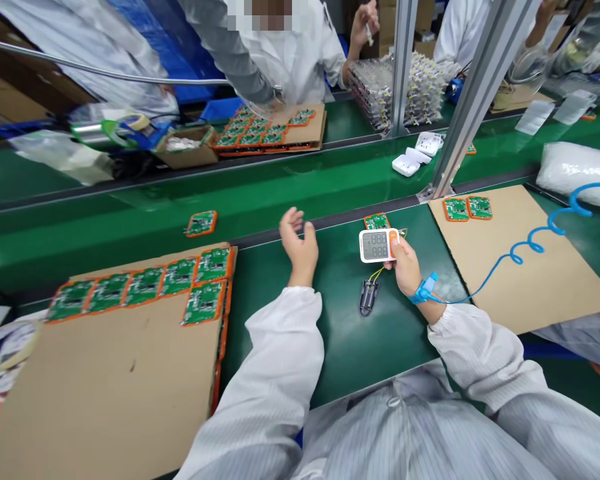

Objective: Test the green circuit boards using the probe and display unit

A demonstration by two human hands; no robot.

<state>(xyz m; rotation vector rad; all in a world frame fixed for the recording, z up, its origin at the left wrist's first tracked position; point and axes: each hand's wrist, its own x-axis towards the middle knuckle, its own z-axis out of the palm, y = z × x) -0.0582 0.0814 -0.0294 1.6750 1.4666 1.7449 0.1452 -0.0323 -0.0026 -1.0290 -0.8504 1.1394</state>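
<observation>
White plastic with rounded corners makes up the small display unit (371, 246), held at its end between the thumb and fingers of the right hand (407, 270). Its grey screen (379, 245) carries two rows of dark digits resembling eights, and an orange panel (393, 237) sits beside the screen, with the thumb over its lower part. Just beyond the right hand, partly behind the unit, lies a green circuit board (376, 221) edged in orange. Nearer the body, below the right hand, a black battery holder (368, 297) with yellow wires (377, 273) rests on the green bench (375, 360). The left hand (300, 250) is empty, well apart from the right, its fingers loosely curled and thumb spread. A blue strap (424, 289) circles the right wrist.
</observation>
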